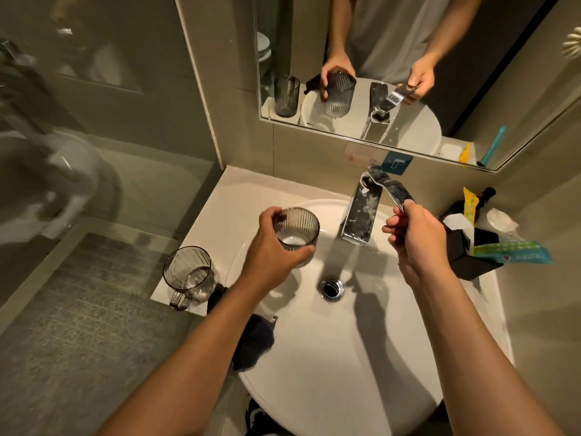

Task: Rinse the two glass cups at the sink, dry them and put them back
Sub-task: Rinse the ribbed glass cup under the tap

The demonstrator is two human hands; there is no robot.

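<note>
My left hand (270, 247) grips a ribbed smoky glass cup (297, 229) upright over the left part of the white sink (361, 357), left of the chrome faucet (360, 215). The second ribbed glass cup (188, 273), with a handle, stands on the counter at the sink's left edge. My right hand (415, 237) pinches the end of the raised faucet lever (391, 188) between thumb and fingers. A stream of water runs from the spout toward the drain (331, 288).
A dark cloth (251, 344) hangs over the sink's front-left rim. A black holder (471, 256) with packets and a toothbrush stands on the counter at the right. The mirror (408, 73) is behind the faucet. A glass shower partition stands to the left.
</note>
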